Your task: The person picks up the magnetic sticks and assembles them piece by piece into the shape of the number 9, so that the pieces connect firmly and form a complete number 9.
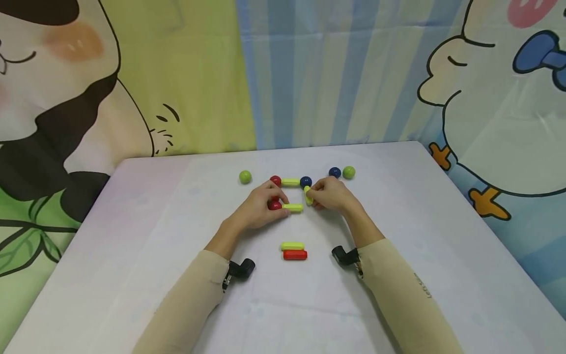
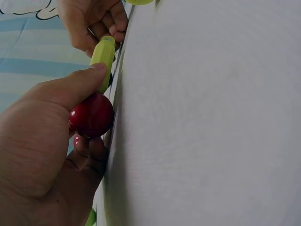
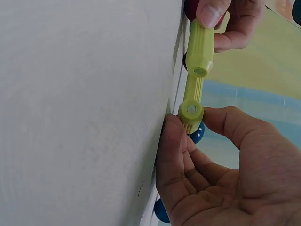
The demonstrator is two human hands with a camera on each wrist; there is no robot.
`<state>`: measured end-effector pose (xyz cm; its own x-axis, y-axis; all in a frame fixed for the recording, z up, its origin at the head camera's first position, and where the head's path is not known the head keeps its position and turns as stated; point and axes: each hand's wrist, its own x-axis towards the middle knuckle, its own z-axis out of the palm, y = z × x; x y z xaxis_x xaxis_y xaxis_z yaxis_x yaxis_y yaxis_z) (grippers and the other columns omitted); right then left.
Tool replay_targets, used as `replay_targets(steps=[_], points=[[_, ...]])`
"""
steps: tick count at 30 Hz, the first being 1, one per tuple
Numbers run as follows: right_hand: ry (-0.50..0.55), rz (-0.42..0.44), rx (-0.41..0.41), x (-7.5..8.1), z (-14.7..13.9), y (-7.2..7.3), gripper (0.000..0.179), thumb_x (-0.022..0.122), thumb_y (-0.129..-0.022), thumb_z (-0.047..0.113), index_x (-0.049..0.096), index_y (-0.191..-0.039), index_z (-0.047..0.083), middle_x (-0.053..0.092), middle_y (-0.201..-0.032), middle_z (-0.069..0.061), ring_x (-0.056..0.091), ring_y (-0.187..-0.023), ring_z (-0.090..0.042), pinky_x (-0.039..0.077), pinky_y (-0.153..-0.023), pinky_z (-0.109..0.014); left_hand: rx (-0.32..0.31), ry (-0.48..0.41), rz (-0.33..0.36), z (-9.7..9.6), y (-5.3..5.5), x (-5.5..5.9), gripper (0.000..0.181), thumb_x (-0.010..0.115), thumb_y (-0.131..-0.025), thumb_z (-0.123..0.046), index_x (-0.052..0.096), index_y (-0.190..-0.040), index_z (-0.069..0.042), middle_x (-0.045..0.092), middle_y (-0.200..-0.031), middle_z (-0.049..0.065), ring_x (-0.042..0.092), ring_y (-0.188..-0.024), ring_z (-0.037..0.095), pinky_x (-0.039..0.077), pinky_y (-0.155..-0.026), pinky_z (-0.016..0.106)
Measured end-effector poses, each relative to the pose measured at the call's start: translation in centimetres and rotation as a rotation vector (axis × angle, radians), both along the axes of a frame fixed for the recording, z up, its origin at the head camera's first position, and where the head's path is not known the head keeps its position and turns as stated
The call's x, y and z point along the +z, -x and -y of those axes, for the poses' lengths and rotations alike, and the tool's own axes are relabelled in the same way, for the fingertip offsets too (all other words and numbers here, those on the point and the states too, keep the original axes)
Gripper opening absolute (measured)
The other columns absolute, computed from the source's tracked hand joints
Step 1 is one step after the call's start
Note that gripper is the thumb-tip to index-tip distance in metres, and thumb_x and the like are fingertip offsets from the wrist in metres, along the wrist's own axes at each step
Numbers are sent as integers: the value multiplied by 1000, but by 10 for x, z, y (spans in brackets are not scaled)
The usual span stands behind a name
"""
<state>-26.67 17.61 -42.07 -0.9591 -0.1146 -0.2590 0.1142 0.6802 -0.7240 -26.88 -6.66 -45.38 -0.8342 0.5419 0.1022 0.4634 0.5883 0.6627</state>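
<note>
My left hand [image 1: 256, 206] grips a red ball [image 2: 94, 115] and a yellow-green toy rod [image 1: 294, 208] that sticks out from it to the right. The thumb lies along the rod where it meets the ball. Farther back, another red ball [image 1: 275, 180] joins a yellow-green rod [image 1: 290, 182], with a blue ball [image 1: 305, 182] at its right end. My right hand [image 1: 332, 193] pinches a third rod [image 3: 191, 110] between thumb and fingers; it slants from the blue ball towards me. Grey discs show in the near rod ends. Fingers partly hide the pieces between the red balls.
On the white table [image 1: 177, 275], a yellow-green rod [image 1: 292, 246] and a red rod [image 1: 295, 255] lie side by side nearer me. A green ball [image 1: 245, 177] is at the back left. Another blue ball [image 1: 334, 172] and green ball [image 1: 349, 172] sit behind my right hand.
</note>
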Motion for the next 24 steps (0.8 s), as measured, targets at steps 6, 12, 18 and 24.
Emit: replay_targets(steps=[6, 12, 18, 24], points=[[-6, -25, -14, -4, 3, 3, 30, 63, -95, 27, 71, -111, 3, 74, -86, -7, 68, -75, -16, 52, -72, -29, -1, -12, 2, 2, -1, 0, 20, 81, -89, -32, 72, -104, -23, 55, -116, -2, 51, -121, 20, 46, -105, 40], [9, -34, -43, -5, 3, 3, 31, 63, -96, 27, 69, -113, 3, 74, -87, -8, 69, -76, -17, 54, -71, -29, -11, -25, -11, 0, 0, -1, 20, 81, -89, -32, 71, -104, -23, 54, -116, -2, 51, -119, 19, 46, -104, 39], [16, -39, -48, -6, 5, 3, 31, 63, -96, 28, 69, -112, 3, 72, -89, -9, 67, -75, -17, 55, -69, -28, -7, -11, -1, -1, -1, 1, 19, 80, -90, -32, 71, -104, -23, 52, -118, -1, 50, -121, 21, 47, -104, 40], [28, -46, -44, -8, 6, 4, 29, 64, -96, 27, 70, -111, 3, 73, -88, -9, 67, -75, -16, 55, -68, -28, -6, -7, -1, 0, -1, 1, 19, 80, -90, -32, 71, -105, -23, 52, -118, 0, 50, -121, 22, 47, -104, 40]])
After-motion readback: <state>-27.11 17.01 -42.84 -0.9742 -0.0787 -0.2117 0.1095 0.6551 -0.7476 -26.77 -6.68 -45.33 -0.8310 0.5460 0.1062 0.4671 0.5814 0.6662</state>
